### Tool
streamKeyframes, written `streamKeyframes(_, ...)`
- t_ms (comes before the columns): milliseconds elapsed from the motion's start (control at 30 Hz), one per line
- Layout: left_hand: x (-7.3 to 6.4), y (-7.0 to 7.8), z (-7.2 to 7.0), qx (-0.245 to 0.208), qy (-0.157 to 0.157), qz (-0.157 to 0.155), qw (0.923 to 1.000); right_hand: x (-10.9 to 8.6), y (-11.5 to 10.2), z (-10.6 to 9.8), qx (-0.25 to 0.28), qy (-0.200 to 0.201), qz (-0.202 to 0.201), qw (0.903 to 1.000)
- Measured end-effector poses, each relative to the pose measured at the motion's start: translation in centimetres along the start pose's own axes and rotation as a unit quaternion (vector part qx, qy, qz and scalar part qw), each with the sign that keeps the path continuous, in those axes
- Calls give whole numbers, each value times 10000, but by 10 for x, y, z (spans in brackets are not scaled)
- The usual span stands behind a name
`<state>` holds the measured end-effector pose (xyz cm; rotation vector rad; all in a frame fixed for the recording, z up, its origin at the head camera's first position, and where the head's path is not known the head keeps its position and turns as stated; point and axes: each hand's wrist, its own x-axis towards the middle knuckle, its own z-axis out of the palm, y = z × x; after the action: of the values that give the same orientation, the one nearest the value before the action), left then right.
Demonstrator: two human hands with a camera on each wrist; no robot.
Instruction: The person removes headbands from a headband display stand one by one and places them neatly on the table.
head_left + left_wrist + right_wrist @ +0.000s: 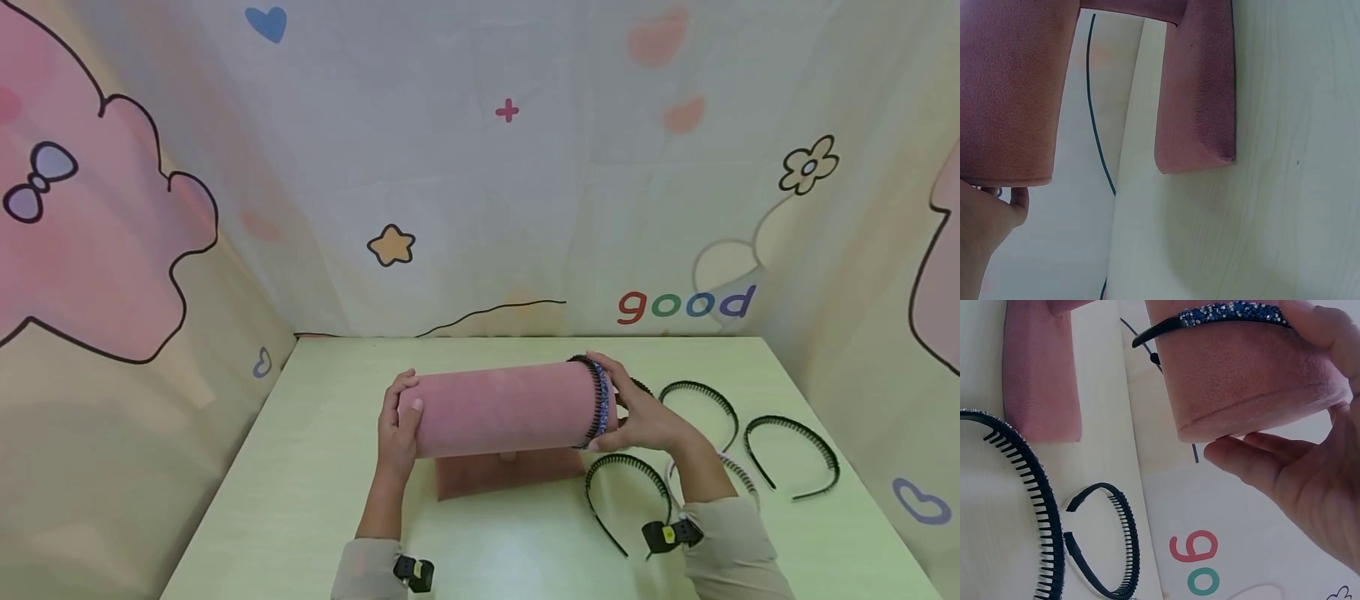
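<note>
A pink velvet headband stand has a thick horizontal roll [502, 408] joined by a short post to a flat base [498, 477] on the table. My left hand [397, 429] grips the roll's left end, thumb in front. At the right end, a black toothed headband [1235, 314] with blue and silver glitter lies around the roll. My right hand [641, 417] holds this headband, its thumb on the glitter in the right wrist view and other fingers by the roll's end face. The headband's black tip sticks out past the roll.
Several headbands lie on the table to the right: a black one [628, 457] in front, others [705, 388] [813, 433] farther right, and a paler one [738, 473] partly behind my right forearm. A printed curtain [480, 183] stands behind the table [300, 500].
</note>
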<state>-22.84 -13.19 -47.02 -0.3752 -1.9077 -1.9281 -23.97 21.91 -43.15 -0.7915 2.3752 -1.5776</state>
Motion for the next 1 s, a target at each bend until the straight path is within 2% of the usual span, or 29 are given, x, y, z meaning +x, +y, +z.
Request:
streamKeyframes(200, -1, 16, 5, 3, -7, 125, 9999, -1, 5, -4, 892, -170, -55, 9959)
streamKeyframes(400, -3, 19, 5, 37, -9, -7, 10000, -4, 13, -9, 1416, -260, -93, 9895)
streamKeyframes(633, -2, 18, 5, 20, -32, 20, 10000, -6, 20, -11, 1351, -106, -222, 9905)
streamKeyframes(867, -3, 19, 7, 48, -7, 54, 10000, -12, 19, -14, 1763, 30, -123, 9843)
streamKeyframes(1000, -3, 21, 5, 44, 44, 99, 9999, -16, 22, -12, 1743, 134, -198, 9844)
